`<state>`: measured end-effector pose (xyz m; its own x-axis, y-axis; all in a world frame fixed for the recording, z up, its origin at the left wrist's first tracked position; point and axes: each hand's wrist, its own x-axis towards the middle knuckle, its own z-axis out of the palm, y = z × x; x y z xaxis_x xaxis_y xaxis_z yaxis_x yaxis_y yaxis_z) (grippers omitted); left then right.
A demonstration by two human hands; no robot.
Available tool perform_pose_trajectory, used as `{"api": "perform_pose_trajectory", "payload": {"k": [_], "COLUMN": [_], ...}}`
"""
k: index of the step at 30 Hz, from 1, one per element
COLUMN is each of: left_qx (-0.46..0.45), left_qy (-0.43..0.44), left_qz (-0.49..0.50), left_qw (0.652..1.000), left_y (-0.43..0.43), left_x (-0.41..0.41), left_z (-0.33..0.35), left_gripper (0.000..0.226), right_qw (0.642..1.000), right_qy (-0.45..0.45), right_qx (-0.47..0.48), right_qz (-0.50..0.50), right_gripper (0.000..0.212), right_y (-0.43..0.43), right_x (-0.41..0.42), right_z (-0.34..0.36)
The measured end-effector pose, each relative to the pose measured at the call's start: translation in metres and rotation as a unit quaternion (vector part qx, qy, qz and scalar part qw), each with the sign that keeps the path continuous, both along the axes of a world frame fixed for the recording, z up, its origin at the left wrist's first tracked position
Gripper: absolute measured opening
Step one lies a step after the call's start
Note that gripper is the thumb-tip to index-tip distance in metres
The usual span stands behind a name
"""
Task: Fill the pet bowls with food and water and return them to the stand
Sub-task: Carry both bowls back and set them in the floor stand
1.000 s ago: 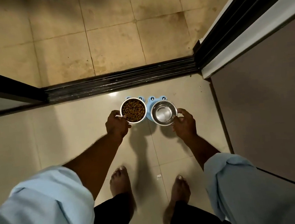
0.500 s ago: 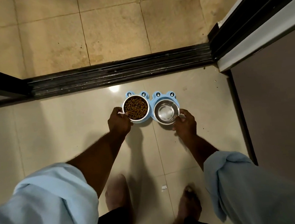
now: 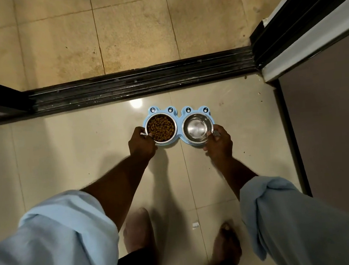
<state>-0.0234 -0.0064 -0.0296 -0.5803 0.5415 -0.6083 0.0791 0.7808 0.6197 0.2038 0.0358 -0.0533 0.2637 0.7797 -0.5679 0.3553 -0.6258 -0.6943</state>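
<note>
A light blue frog-shaped stand (image 3: 178, 113) lies on the floor near the door track. A steel bowl of brown kibble (image 3: 161, 128) sits over its left opening, and my left hand (image 3: 141, 142) grips that bowl's near-left rim. A steel bowl with clear water (image 3: 197, 127) sits over the right opening, with my right hand (image 3: 218, 142) pinching its near-right rim. Whether the bowls rest fully in the stand I cannot tell.
A dark sliding-door track (image 3: 139, 82) runs across just beyond the stand, with stained tiles (image 3: 118, 31) past it. A door frame and brown panel (image 3: 326, 119) close off the right. My bare feet (image 3: 138, 228) stand on the glossy floor; a small white scrap (image 3: 195, 225) lies between them.
Both hands carried the bowls forward and down onto the blue stand. The stand, partly hidden under the bowls before, now shows around both of them.
</note>
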Motion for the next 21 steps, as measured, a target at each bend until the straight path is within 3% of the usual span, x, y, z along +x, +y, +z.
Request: {"api": "perform_pose_trajectory", "payload": {"k": [10, 15, 21], "left_qx": [-0.048, -0.069, -0.097], "left_qy": [0.031, 0.052, 0.073], "left_qz": [-0.017, -0.045, -0.074], "left_qw": [0.998, 0.995, 0.990], "left_y": [0.0038, 0.0049, 0.0077], "left_x": [-0.0053, -0.0049, -0.0003], "left_z": [-0.0042, -0.0039, -0.0058], "left_gripper": [0.018, 0.021, 0.031], "right_qw": [0.999, 0.996, 0.995], "right_qy": [-0.022, -0.069, -0.088], "right_qx": [0.035, 0.033, 0.002], "right_qz": [-0.005, 0.036, 0.045], "right_gripper": [0.018, 0.030, 0.029], "right_y": [-0.0036, -0.0036, 0.0013], "right_x": [-0.0043, -0.0069, -0.0075], "right_z": [0.0008, 0.0041, 0.0035]}}
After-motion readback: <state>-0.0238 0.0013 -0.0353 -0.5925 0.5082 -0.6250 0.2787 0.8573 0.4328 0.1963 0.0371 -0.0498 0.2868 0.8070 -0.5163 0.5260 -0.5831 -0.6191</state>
